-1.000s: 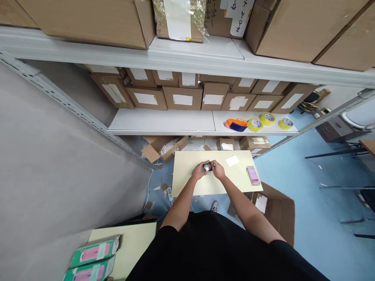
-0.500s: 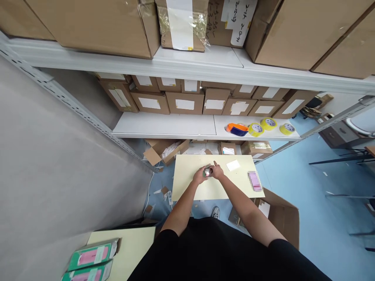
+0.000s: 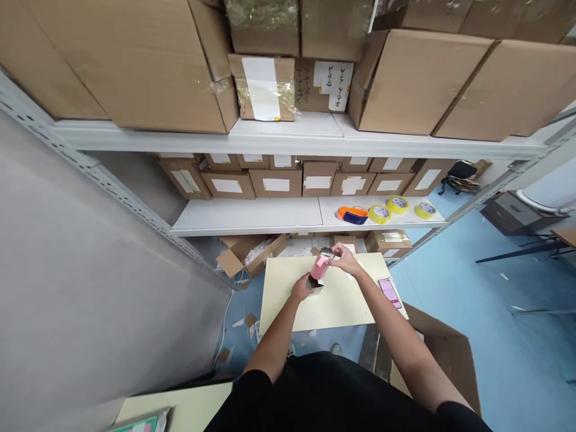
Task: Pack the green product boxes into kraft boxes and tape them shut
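My left hand (image 3: 302, 287) is wrapped round a small open carton (image 3: 317, 289) above the cream tabletop (image 3: 281, 300). A pink tumbler-like container (image 3: 319, 267) with a shiny silver top stands tilted at the carton's opening, most of it outside. My right hand (image 3: 344, 260) grips it by that silver top, fingers closed. Whether its lower end is still inside the carton I cannot tell. Partly behind my right forearm lies a white paper, and a phone (image 3: 389, 293) with a lit pink screen rests near the table's right edge.
Shelving (image 3: 252, 214) with many cardboard boxes rises behind the table. Yellow tape rolls (image 3: 380, 213) and an orange-and-blue roll (image 3: 353, 215) lie on its middle shelf. A large open carton (image 3: 450, 354) stands at right. Lower left, a green-and-pink box (image 3: 143, 425) lies on another table.
My right hand has lifted the pink container up out of the carton, while my left hand keeps hold of the carton. The camera view has tilted upward.
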The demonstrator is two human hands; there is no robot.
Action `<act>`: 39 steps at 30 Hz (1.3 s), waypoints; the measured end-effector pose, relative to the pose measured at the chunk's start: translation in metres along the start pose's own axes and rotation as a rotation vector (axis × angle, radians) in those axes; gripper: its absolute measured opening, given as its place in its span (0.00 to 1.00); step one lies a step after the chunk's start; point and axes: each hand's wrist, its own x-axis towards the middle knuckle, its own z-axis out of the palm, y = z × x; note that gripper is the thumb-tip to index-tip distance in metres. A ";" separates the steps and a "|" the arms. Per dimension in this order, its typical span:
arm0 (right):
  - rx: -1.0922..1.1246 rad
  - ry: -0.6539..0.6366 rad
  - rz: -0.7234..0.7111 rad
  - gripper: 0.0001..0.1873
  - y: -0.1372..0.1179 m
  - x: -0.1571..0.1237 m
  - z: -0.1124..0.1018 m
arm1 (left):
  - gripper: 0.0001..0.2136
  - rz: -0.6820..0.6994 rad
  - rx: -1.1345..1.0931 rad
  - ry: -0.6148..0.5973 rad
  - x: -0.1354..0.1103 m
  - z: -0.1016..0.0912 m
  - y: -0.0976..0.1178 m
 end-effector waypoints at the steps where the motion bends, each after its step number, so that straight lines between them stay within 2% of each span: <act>1: 0.067 0.034 -0.023 0.30 -0.016 0.002 -0.008 | 0.40 -0.009 0.007 -0.001 0.000 0.000 0.001; 4: 0.189 0.139 -0.132 0.31 -0.059 0.005 -0.026 | 0.44 -0.035 0.056 -0.042 -0.001 -0.005 0.004; 7: 0.205 0.199 -0.221 0.30 -0.090 0.001 -0.037 | 0.58 -0.024 0.115 -0.088 -0.006 -0.020 0.012; 9: 0.180 0.207 -0.243 0.29 -0.101 -0.004 -0.040 | 0.64 0.017 0.111 -0.048 -0.011 -0.036 0.023; 10: 0.163 0.211 -0.243 0.28 -0.105 -0.006 -0.041 | 0.64 0.046 0.087 0.002 -0.015 -0.045 0.033; 12: 0.133 0.239 -0.231 0.28 -0.109 -0.010 -0.040 | 0.55 0.126 -0.009 0.145 -0.024 -0.065 0.060; 14: 0.113 0.293 -0.218 0.28 -0.112 -0.011 -0.036 | 0.48 0.206 -0.105 0.269 -0.033 -0.084 0.100; 18: 0.088 0.405 -0.180 0.31 -0.115 -0.009 -0.020 | 0.50 0.418 -0.175 0.403 -0.041 -0.108 0.186; 21: 0.086 0.466 -0.123 0.32 -0.115 -0.008 -0.008 | 0.54 0.389 -0.137 0.495 -0.040 -0.110 0.225; 23: 0.104 0.465 -0.118 0.32 -0.112 -0.010 -0.006 | 0.54 0.354 -0.146 0.529 -0.041 -0.107 0.235; 25: 0.161 0.380 -0.146 0.31 -0.108 -0.015 -0.010 | 0.54 0.340 -0.206 0.535 -0.043 -0.107 0.235; 27: 0.240 0.208 -0.169 0.35 -0.102 -0.023 -0.016 | 0.56 0.358 -0.320 0.512 -0.044 -0.110 0.232; 30: 0.329 -0.086 -0.151 0.48 -0.091 -0.037 -0.023 | 0.59 0.423 -0.558 0.445 -0.043 -0.119 0.229; 32: 0.369 -0.189 -0.122 0.55 -0.083 -0.045 -0.021 | 0.60 0.439 -0.701 0.390 -0.041 -0.124 0.230; 33: 0.382 -0.193 -0.111 0.57 -0.080 -0.047 -0.019 | 0.59 0.432 -0.755 0.357 -0.040 -0.126 0.232; 35: 0.389 -0.123 -0.102 0.59 -0.075 -0.049 -0.014 | 0.58 0.407 -0.808 0.314 -0.038 -0.127 0.236; 39: 0.348 0.030 -0.111 0.60 -0.074 -0.049 -0.003 | 0.57 0.370 -0.758 0.366 -0.039 -0.127 0.244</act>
